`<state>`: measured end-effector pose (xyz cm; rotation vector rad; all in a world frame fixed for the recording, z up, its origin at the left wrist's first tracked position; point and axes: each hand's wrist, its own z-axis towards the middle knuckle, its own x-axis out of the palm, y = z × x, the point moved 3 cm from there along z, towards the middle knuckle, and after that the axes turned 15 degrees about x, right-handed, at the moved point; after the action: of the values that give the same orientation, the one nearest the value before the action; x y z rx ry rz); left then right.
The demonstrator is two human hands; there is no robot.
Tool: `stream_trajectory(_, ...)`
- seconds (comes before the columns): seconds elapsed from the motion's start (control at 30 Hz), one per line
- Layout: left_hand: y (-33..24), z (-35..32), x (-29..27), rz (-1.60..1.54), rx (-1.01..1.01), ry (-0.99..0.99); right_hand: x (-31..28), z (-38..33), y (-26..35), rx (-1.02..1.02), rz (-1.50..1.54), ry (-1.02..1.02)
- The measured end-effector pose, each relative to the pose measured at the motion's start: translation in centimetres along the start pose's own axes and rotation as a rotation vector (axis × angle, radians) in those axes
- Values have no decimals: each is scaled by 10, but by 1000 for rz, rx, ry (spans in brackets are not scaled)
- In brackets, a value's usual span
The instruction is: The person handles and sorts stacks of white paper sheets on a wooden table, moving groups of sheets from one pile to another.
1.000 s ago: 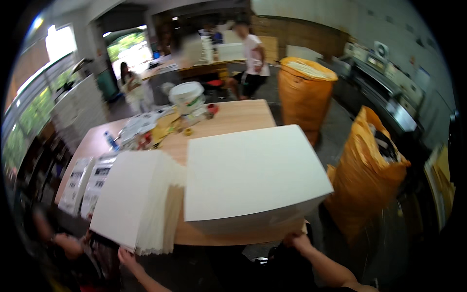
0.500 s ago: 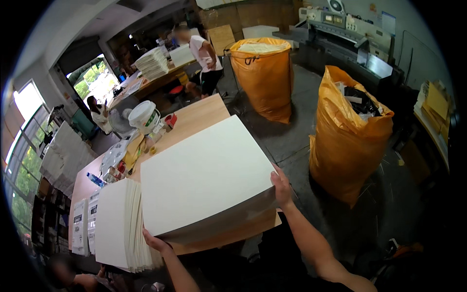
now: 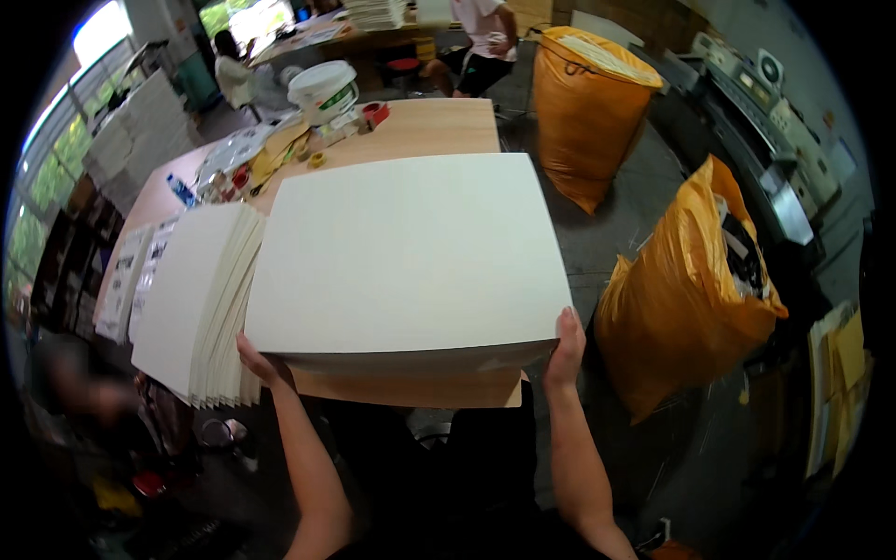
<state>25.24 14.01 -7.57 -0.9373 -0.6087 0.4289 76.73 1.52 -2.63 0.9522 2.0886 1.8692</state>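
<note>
White stack (image 3: 406, 252) stands at the middle of the clock, its top face broad and smooth, set at the near edge of a wooden table (image 3: 439, 121) and clasped between two bare hands. At 8 o'clock, the left hand (image 3: 266, 362) is pressed to its near left corner; at 4 o'clock, the right hand (image 3: 565, 347) is pressed to its near right corner, fingers pointing up along the side. Just beside the left hand, at 9 o'clock, lies a looser pile of sheets (image 3: 187, 289) with uneven, fanned edges, and past it, some white packages (image 3: 124, 285). Farther out on the tabletop are a blue bottle (image 3: 181, 190) between 9 and 10, a yellow tape roll (image 3: 317, 160) between 10 and 11, a white bucket (image 3: 322, 91) at 11, and a red roll (image 3: 375, 113) just short of 12. Off the table, one bulging orange bag (image 3: 681, 289) stands at 3 o'clock, and another orange bag (image 3: 593, 112) near 2. Between 12 and 1, a person in a pale shirt (image 3: 483, 28) is partly cut off by the upper edge.
</note>
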Motion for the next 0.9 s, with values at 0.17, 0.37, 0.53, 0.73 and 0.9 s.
stream_trajectory(0.17,-12,-4,21,-88,-46,-158,6,-7,2,-81,-65,-64)
stream_trajectory(0.37,0,-11,13,105,61,-267,-24,11,-29,-28,74,95)
stream_trajectory(0.53,-36,5,-12,-172,-193,168,-55,5,-56,249,420,146)
stream_trajectory(0.73,-40,16,-84,-113,-364,184,-314,-84,-356,1010,-565,-367)
stream_trajectory(0.9,-62,20,-78,-32,-289,281,-230,-144,-372,1131,-601,-109)
